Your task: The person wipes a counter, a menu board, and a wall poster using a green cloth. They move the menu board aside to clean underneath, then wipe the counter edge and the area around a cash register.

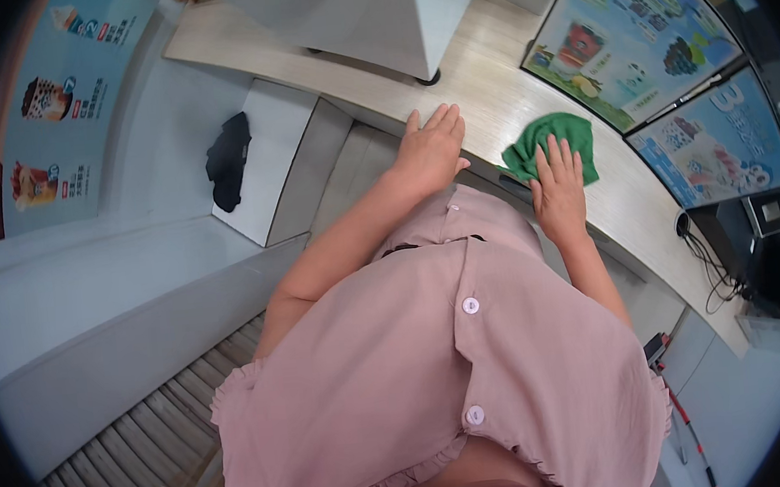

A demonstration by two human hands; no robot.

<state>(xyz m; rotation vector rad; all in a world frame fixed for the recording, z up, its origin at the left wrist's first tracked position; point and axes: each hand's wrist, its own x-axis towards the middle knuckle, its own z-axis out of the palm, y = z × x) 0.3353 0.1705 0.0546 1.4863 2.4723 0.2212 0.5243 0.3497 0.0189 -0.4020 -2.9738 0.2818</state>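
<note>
My right hand (559,190) lies flat on a crumpled green cloth (570,134), its fingers slightly apart. The cloth rests on a light wood-grain counter (477,48), near its front edge. To the left, my left hand (432,148) leans palm down at the counter's edge with nothing visible in it. Its fingers point towards a large white appliance (371,22) that stands on black feet on the counter.
Framed menu displays (636,34) stand along the counter's far side. Black cables (708,264) and dark devices sit at the right. A black cloth item (230,161) lies on a white box-like ledge at the left. A picture menu panel (74,97) is further left.
</note>
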